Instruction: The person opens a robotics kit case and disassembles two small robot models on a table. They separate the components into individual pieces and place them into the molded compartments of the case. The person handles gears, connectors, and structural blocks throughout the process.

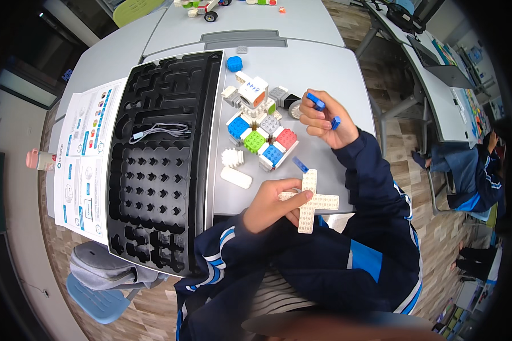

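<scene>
My left hand (272, 206) grips a white cross-shaped building plate (320, 202) near the table's front edge, thumb on top at its middle. Raised to the right, my right hand (334, 111) has its fingers curled round small blue bricks. One blue brick (315, 101) sticks out at the fingertips and another blue brick (335, 123) shows by the palm. A thin blue piece (300, 165) meets the plate's far arm; whether it is attached I cannot tell. Beyond my hands stands a cluster of coloured cube blocks (256, 141) in blue, green, grey and red.
A black moulded tray (153, 146) with a grey cable (162, 132) lies left, beside a printed instruction sheet (88, 153). A white cube module (252, 92), wheel (294, 109), blue cube (234, 63) and white oblong piece (236, 177) sit on the table. A wheeled model (202, 8) stands farther back.
</scene>
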Demonstrator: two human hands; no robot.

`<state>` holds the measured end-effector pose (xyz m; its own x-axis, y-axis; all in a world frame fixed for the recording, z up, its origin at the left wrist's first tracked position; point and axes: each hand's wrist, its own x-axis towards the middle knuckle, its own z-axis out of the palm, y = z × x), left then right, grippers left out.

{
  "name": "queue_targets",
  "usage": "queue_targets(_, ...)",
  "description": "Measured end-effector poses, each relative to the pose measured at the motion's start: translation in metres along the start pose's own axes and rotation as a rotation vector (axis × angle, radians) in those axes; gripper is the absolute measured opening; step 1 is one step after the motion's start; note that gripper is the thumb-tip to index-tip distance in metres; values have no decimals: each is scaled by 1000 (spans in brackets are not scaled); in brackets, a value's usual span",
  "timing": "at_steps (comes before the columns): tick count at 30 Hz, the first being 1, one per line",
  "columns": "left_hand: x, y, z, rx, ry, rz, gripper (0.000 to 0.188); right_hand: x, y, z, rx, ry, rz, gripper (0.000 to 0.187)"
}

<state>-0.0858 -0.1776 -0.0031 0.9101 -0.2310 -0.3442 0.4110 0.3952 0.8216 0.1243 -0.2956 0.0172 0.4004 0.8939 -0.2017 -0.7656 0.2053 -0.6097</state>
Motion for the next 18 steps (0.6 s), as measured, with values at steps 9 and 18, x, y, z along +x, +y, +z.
queue_targets(9,-7,5,5,24,16,65,30,5,27,-23,505,-7,-10,23)
queue_targets(18,-7,3,3,78,48,83,26,-6,-6,1,-706,-118,-92,33)
